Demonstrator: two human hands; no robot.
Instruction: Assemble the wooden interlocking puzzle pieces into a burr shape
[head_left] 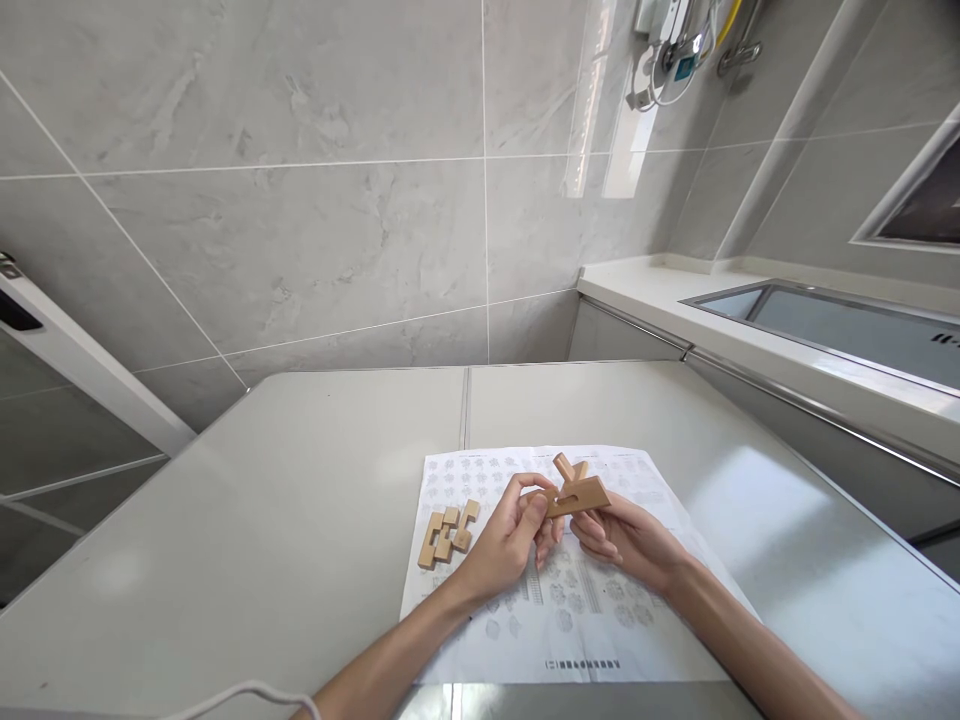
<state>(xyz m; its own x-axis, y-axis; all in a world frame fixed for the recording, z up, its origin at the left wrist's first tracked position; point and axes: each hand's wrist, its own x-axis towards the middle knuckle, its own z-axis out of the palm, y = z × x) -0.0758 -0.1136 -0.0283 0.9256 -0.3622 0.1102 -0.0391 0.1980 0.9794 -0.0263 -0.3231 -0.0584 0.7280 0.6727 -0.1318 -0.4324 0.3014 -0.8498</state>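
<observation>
Slotted piece (591, 495), 5 o'clock: wood, smooth, matt. Notched pieces (430, 545), 6–7 o'clock: same finish. Sheet (480, 650): paper, matt. Tabletop (337, 470): smooth, softly glossy. Wall tiles (360, 100), 11 o'clock: polished, stone-look. Pipe fitting (740, 57), 1–2 o'clock: shiny metal.

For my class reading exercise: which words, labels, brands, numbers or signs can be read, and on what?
None is legible.
Printed sheet: too small and blurred.
Teal patch on wall device: too small.
Dark marks on grey panel: too blurred.
Held wooden pieces: no lettering visible.
</observation>
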